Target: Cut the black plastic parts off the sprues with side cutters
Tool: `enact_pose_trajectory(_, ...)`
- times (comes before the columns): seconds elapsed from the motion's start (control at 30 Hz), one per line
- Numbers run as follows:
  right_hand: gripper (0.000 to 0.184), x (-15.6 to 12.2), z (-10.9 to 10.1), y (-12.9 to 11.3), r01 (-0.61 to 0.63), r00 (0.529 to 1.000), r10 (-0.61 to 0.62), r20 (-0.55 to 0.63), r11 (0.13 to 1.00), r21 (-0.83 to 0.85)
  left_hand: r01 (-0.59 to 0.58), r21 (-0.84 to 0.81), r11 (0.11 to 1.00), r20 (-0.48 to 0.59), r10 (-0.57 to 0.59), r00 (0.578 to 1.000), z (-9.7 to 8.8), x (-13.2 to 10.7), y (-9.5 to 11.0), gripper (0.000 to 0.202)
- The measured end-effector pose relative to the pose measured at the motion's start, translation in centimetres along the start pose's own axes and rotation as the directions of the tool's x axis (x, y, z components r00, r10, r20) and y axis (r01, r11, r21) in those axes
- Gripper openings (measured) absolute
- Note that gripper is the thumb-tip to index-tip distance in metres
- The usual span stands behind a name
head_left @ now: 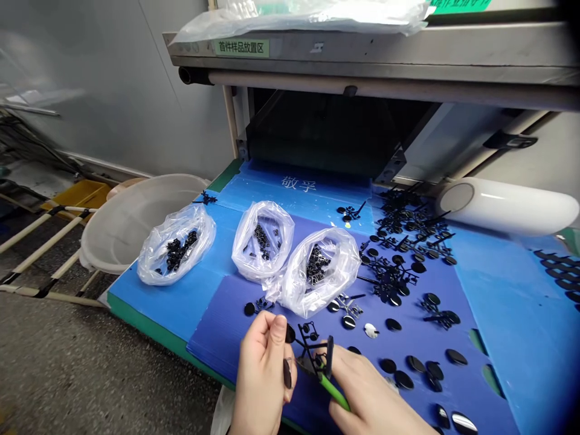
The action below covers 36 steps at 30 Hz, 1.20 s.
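Observation:
My left hand (258,377) pinches a black plastic sprue (310,349) between thumb and fingers, with round black discs on its branches. Wrapped around green-handled nippers (335,393), my right hand (369,389) has the tool's jaws at the sprue, partly hidden by its branches. Three open clear plastic bags stand beyond my hands: a left bag (147,263), a middle bag (241,251) and a right bag (348,263), each with small black parts inside. Loose black discs (404,379) lie to the right of my right hand.
A tangled pile of black sprues (399,223) covers the table's back right, near a white roll (512,205). At left stands a large translucent tub (102,232). A metal shelf (385,60) overhangs the back, above a dark conveyor opening (326,133).

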State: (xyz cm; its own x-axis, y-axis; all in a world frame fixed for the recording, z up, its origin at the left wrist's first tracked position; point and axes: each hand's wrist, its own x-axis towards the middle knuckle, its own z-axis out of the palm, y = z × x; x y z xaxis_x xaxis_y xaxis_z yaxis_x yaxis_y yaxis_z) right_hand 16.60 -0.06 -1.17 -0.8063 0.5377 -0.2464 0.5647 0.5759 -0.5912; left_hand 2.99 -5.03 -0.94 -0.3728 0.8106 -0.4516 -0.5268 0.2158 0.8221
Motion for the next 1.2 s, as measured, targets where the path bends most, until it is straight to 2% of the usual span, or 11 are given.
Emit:
enact_pose_trajectory(0.2,0.033,1.0,1.0,0.6,0.007,0.987,-0.01,-0.158,1.0,-0.017,0.1,-0.25,0.963,0.027,-0.096,0.995,0.5,0.5,0.3,0.03)
enact_pose_trajectory(0.43,0.04,1.7,1.6,0.8,0.044,0.971,-0.043,-0.233,0.999,0.0,0.166,-0.396,0.903,0.044,-0.162,0.986,0.4,0.5,0.3,0.03)
enact_pose_trajectory(0.87,0.04,2.3,1.0,0.8,0.043,0.971,-0.049,-0.236,0.999,-0.031,0.22,-0.468,0.856,0.084,-0.204,0.975,-0.1,0.0,0.2,0.028)
enact_pose_trajectory(1.2,0.035,2.1,1.4,1.2,0.028,0.97,-0.056,-0.235,0.993,-0.118,0.317,-0.519,0.794,0.08,-0.324,0.943,0.0,0.1,0.3,0.03)
